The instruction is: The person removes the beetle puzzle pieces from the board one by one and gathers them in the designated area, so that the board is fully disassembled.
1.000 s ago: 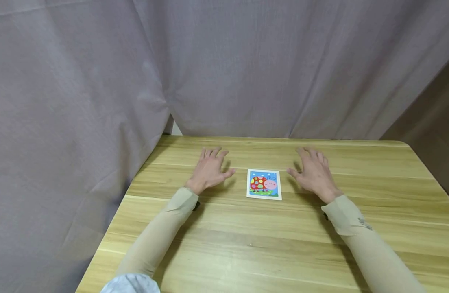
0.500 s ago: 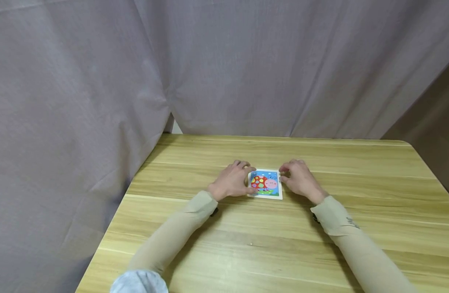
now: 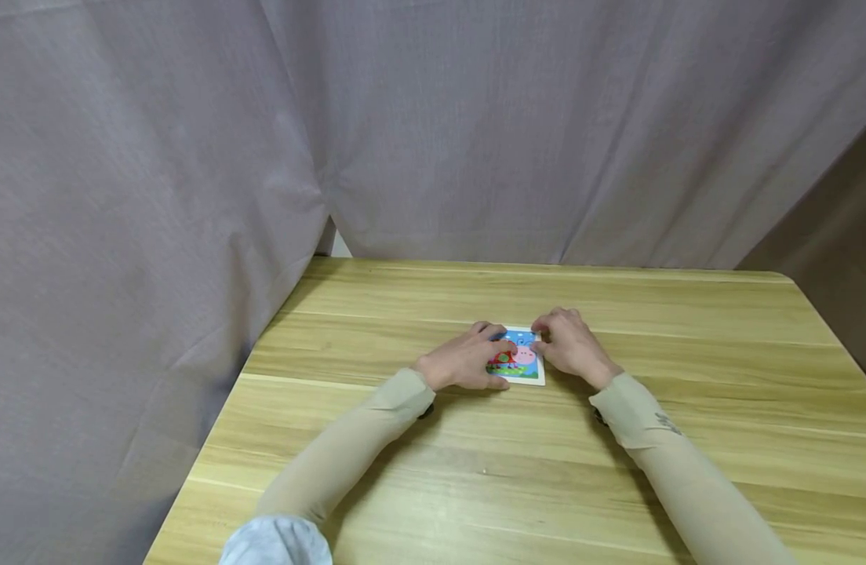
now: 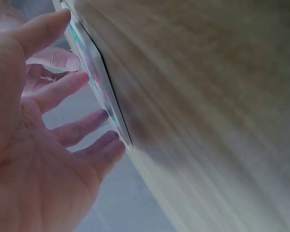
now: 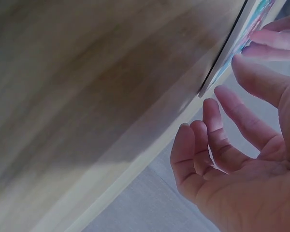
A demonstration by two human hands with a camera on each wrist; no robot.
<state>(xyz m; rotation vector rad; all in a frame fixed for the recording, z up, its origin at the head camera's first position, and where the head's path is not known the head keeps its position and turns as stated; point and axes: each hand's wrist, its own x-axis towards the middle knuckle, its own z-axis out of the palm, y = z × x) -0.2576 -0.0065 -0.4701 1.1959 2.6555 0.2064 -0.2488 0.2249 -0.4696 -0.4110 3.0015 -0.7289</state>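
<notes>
A thin square picture board (image 3: pixel 526 369) with a white border and a cartoon ladybug lies flat on the wooden table (image 3: pixel 433 455). My left hand (image 3: pixel 463 362) spreads its fingers over the board's left part, hiding much of the ladybug's red body. In the left wrist view those fingertips stand at the board's face (image 4: pixel 97 66), held apart from one another. At the upper right corner is my right hand (image 3: pixel 573 345), thumb tip over the picture and index finger by the edge. Its other fingers curl loosely beside the board, as the right wrist view shows.
A grey curtain (image 3: pixel 461 133) hangs behind the table's far edge and down its left side. Brown cloth (image 3: pixel 835 212) falls beyond the right edge. A small pale speck (image 3: pixel 484 471) lies on the tabletop in front of the board.
Both hands have come inward from either side of the board to its left part and upper right corner. Over the last half second the left hand slid further right across the picture.
</notes>
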